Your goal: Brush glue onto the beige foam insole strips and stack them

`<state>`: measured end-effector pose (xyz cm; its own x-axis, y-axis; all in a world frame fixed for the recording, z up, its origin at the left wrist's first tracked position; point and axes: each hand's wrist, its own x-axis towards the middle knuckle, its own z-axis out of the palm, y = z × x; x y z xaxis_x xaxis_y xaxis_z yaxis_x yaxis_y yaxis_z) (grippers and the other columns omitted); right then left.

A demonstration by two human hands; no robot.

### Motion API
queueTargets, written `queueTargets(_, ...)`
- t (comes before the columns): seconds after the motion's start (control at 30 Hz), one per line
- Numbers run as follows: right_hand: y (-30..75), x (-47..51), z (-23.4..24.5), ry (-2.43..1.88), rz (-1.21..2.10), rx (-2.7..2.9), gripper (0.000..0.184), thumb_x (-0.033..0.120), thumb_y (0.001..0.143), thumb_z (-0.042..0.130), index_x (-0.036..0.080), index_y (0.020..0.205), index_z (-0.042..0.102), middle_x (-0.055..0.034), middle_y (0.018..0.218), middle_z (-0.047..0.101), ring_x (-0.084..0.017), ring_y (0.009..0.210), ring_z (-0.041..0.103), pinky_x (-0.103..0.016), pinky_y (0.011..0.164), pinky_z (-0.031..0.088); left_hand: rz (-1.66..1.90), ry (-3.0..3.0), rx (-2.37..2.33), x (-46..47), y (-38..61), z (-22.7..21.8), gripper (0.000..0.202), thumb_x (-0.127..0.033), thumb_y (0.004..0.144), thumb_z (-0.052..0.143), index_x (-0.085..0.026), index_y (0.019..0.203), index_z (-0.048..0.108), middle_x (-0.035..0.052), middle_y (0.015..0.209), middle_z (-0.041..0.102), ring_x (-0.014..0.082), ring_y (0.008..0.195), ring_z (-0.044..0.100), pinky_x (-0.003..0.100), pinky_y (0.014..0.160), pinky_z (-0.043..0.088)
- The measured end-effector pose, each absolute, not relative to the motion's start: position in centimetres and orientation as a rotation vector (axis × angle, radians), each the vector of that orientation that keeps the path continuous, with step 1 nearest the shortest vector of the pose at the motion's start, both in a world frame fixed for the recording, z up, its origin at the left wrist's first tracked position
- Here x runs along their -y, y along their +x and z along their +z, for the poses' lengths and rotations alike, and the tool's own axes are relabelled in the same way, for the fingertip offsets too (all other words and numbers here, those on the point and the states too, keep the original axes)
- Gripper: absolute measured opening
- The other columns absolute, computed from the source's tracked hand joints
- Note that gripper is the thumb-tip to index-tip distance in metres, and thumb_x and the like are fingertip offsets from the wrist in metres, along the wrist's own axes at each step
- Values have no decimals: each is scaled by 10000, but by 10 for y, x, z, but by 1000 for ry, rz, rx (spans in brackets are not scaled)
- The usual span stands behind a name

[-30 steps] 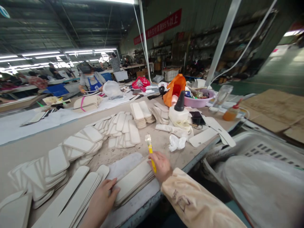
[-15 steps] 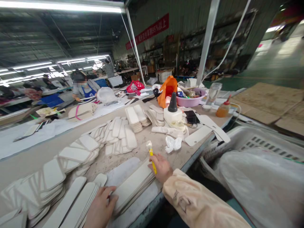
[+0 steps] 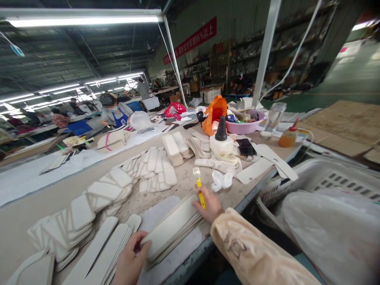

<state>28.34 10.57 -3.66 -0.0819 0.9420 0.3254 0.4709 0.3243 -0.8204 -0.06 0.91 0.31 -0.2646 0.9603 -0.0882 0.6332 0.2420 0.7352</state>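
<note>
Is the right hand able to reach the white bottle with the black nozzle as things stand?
Probably yes. The right hand holds the yellow brush, and the bottle stands upright farther along the table beyond it. Only a crumpled tissue lies between them; nothing tall blocks the way.

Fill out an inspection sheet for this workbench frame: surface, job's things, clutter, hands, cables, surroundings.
Surface: beige worktable, speckled with stains near the middle.
Job's things: stack of long white strips at the near edge; yellow brush, bristles up.
Clutter: piles of white cut pieces, glue bottle, pink basin, crumpled tissue.
Grippers: left hand at the stack's near end, grip unclear; right hand has its fingers closed on the brush and rests on the stack.
Cables: white cable hanging beside the metal post.
Surroundings: person in a blue apron at the far bench; white basket at right.
</note>
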Motion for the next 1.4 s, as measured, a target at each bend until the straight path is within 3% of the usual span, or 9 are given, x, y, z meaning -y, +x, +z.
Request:
queueTargets(0.07, 284, -106, -35, -1201, 740, 1592, 289, 174, 737, 616, 251, 928, 413, -60, 1200, 605, -234, 975, 614, -364, 830, 465, 950, 1261, -1911, -6, 2, 5, 385, -468, 630, 684, -188, 887, 617, -2, 758, 653, 195, 735, 582, 289, 691, 468)
queueTargets(0.17, 283, -105, -31, -1118, 834, 1429, 282, 248, 739, 655, 254, 895, 421, -7, 989, 654, -168, 690, 596, -287, 655, 460, 1194, 853, -1775, -1, 10, 5, 500, -451, 533, 785, -159, 905, 621, 14, 795, 670, 182, 755, 585, 257, 664, 481)
queueTargets(0.27, 282, -104, -25, -1083, 857, 1331, 266, 306, 737, 681, 249, 835, 441, 55, 702, 555, -124, 536, 464, -239, 534, 381, 1335, 574, -1601, 6, 20, 5, 521, -412, 480, 837, -152, 878, 622, 12, 790, 670, 175, 751, 600, 237, 628, 486)
queueTargets(0.33, 283, -103, -20, -1051, 867, 1292, 265, 321, 740, 688, 245, 812, 445, 70, 629, 486, -115, 527, 424, -228, 520, 350, 1384, 497, -1521, 11, 27, 6, 497, -387, 473, 853, -154, 847, 625, 9, 788, 671, 181, 767, 616, 230, 627, 491)
queueTargets(0.67, 292, -104, 2, -897, 1012, 1040, 371, 371, 644, 784, 232, 771, 465, 66, 631, 496, -108, 543, 423, -218, 514, 344, 1427, 370, -1373, 28, 40, 8, 408, -259, 483, 875, -162, 802, 640, 13, 761, 706, 207, 764, 674, 214, 601, 522)
queueTargets(0.8, 294, -104, 6, -834, 1071, 951, 380, 345, 631, 798, 231, 767, 461, 58, 675, 548, -121, 609, 495, -222, 563, 386, 1297, 233, -1254, 36, 56, 13, 467, -210, 615, 792, -159, 1049, 628, 88, 893, 725, 292, 904, 671, 350, 732, 572)
queueTargets(0.97, 295, -103, 5, -795, 1106, 911, 390, 343, 614, 806, 227, 769, 467, 52, 704, 579, -128, 647, 533, -231, 600, 412, 1200, 125, -1360, 46, 90, 23, 691, -132, 715, 692, -164, 1344, 408, 112, 971, 713, 316, 890, 680, 472, 748, 582)
queueTargets(1.13, 300, -106, 2, -834, 1060, 903, 407, 376, 594, 807, 222, 772, 476, 49, 707, 579, -126, 627, 537, -237, 592, 427, 1156, 247, -1361, 52, 111, 31, 647, -193, 690, 738, -124, 1278, 477, 135, 949, 711, 313, 847, 688, 404, 636, 598)
queueTargets(1.4, 300, -109, -6, -937, 961, 978, 389, 416, 621, 786, 227, 786, 489, 30, 745, 617, -160, 708, 584, -276, 678, 470, 1153, 367, -1258, 62, 111, 21, 408, -277, 702, 748, -161, 1075, 627, 98, 1070, 688, 261, 923, 663, 323, 697, 578)
